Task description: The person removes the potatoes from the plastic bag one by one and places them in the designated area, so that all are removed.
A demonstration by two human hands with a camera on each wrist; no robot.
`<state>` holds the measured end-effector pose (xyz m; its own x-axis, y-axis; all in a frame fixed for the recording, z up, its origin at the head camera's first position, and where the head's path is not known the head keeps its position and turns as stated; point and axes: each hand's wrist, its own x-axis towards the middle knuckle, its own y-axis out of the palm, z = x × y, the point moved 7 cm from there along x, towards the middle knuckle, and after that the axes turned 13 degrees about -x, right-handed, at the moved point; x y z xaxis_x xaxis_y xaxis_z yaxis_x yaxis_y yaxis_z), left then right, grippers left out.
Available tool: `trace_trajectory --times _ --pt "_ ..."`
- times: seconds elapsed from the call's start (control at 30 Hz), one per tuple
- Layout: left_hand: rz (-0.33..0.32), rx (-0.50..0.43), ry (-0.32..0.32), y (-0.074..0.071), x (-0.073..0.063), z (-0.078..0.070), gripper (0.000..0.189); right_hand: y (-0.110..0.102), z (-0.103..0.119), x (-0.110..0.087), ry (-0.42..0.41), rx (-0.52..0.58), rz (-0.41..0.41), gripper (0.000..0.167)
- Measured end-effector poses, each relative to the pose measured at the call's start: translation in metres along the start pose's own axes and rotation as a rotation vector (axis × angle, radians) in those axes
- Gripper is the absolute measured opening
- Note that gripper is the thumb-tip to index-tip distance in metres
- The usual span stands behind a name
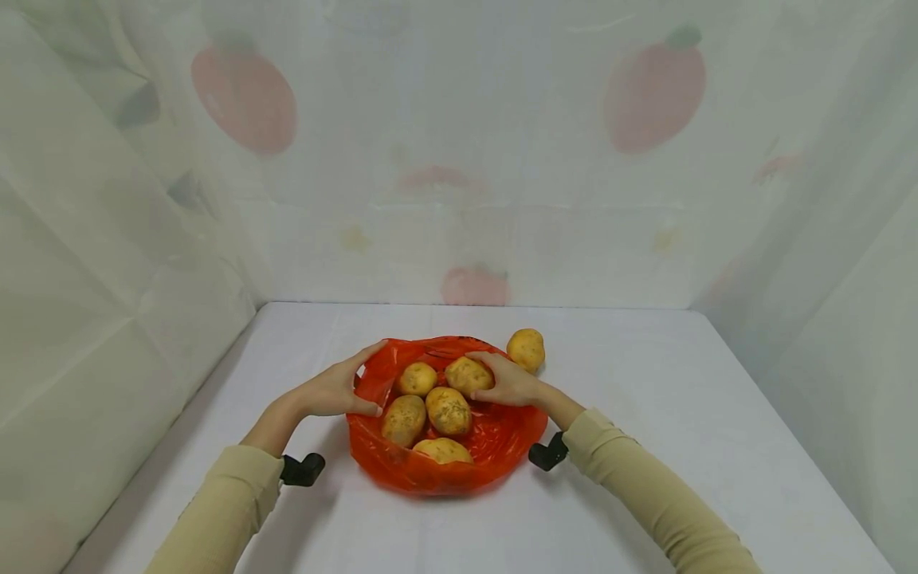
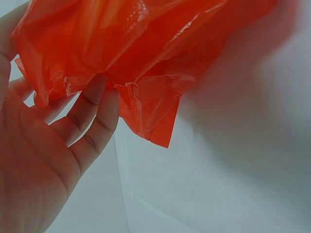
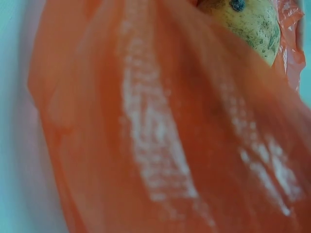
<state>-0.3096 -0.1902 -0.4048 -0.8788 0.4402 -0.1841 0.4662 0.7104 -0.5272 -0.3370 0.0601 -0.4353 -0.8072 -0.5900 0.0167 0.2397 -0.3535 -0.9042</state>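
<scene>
An orange-red plastic bag (image 1: 423, 477) lies spread wide on the table with several potatoes inside. On its left side, my left hand (image 1: 331, 392) holds the rim, the thumb on the near side and the fingers farther back. The left wrist view shows those fingers against the crinkled plastic (image 2: 146, 53). Over the bag's right half, my right hand (image 1: 511, 383) grips a potato (image 1: 464, 375) between thumb and fingers. Close by lie a small potato (image 1: 418, 379) and a larger, speckled potato (image 1: 449, 411). Plastic hides the right hand in the right wrist view.
One potato (image 1: 526, 349) sits on the table outside the bag, just behind its right rim. The white-covered table (image 1: 631, 375) is bounded by hanging white sheets (image 1: 459, 239) at the back and sides. A black wrist mount (image 1: 548, 452) juts below the right forearm.
</scene>
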Motion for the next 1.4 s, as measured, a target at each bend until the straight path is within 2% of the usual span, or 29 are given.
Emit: trace_trajectory --times 0.37,1.0,1.4 --pt "0.008 0.004 0.021 0.0 0.0 -0.001 0.101 -0.004 -0.001 -0.004 0.022 0.015 -0.01 0.068" --pt "0.027 -0.033 -0.004 -0.001 0.001 0.001 0.101 -0.018 0.005 -0.011 0.032 0.041 -0.031 0.067" --pt "0.024 -0.017 -0.002 -0.003 -0.001 0.0 0.099 -0.029 0.012 -0.017 -0.011 0.088 -0.033 0.069"
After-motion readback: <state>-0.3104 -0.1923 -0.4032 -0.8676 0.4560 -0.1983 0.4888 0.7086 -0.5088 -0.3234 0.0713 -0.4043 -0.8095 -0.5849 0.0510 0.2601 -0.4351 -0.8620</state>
